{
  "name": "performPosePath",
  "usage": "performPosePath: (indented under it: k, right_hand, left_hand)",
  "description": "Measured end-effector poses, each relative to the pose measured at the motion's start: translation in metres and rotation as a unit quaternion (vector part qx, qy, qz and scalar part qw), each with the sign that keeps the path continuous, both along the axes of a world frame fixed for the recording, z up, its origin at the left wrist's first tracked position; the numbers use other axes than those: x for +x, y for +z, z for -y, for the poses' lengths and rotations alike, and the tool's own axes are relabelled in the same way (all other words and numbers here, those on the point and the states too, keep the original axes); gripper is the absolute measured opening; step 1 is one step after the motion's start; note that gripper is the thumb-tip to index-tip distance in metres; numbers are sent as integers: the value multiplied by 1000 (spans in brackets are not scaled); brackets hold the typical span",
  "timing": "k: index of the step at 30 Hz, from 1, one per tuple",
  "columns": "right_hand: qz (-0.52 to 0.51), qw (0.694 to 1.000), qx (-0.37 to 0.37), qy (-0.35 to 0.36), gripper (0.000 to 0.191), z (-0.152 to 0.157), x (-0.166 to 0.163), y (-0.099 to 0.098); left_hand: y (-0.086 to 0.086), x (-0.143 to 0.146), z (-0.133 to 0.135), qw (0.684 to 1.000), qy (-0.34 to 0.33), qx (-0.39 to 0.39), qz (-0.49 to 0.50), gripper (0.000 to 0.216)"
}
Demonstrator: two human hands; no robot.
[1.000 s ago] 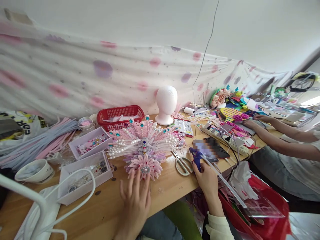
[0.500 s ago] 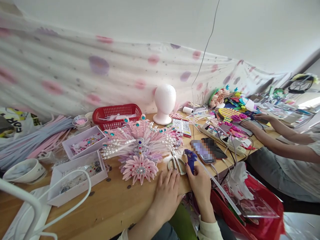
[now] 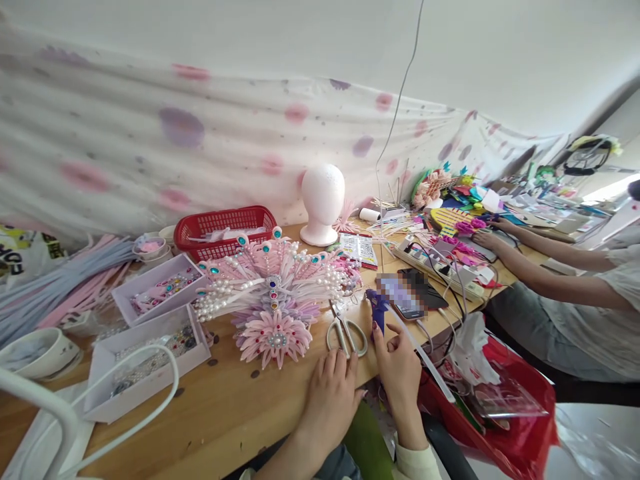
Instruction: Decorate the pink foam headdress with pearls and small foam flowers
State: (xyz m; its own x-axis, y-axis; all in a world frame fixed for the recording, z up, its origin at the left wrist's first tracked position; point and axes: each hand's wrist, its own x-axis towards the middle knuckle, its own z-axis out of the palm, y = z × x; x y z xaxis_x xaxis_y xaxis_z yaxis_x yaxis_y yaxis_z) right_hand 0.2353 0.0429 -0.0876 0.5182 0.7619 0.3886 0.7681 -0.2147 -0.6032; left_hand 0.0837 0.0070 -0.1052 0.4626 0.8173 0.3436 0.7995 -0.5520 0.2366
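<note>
My right hand point(image 3: 400, 370) is at the front edge of the wooden table point(image 3: 240, 413), fingers wrapped round the handle of a blue glue gun point(image 3: 377, 310) with a clear glue stick trailing from its back. My left hand point(image 3: 331, 393) lies flat on the table edge, fingers stretched out, just below a pair of white-handled scissors point(image 3: 345, 331). Further left lies a large pink headdress point(image 3: 273, 290) with pearls, gems and a pink flower.
White boxes of gems point(image 3: 145, 353), a red basket point(image 3: 225, 227), a white foam head point(image 3: 323, 200), a phone point(image 3: 400, 297) and a power strip with cables point(image 3: 440, 267) are on the table. A co-worker's arms point(image 3: 540, 267) reach in at the right. A red bag point(image 3: 505, 413) hangs below.
My left hand moved right from the headdress's flower to the table edge beside my right hand. The view shifted slightly, and my right hand kept hold of the glue gun.
</note>
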Motion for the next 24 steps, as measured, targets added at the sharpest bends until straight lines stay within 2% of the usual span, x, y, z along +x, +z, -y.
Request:
performPosePath:
  k: [4, 10, 17, 24]
  right_hand:
    - [-65, 997, 33, 24, 58, 22, -12, -5]
    - [-136, 985, 26, 106, 40, 38, -30, -17]
    - [-109, 975, 46, 186, 31, 33, -45, -13]
    - [-79, 956, 54, 278, 28, 15, -51, -3]
  left_hand:
    - [6, 1, 1, 1000, 0, -30, -5, 52]
    - [14, -13, -8, 999, -20, -41, -4, 41]
    - [10, -29, -6, 1000, -6, -12, 5, 40]
    - [0, -36, -3, 999, -24, 10, 22, 55]
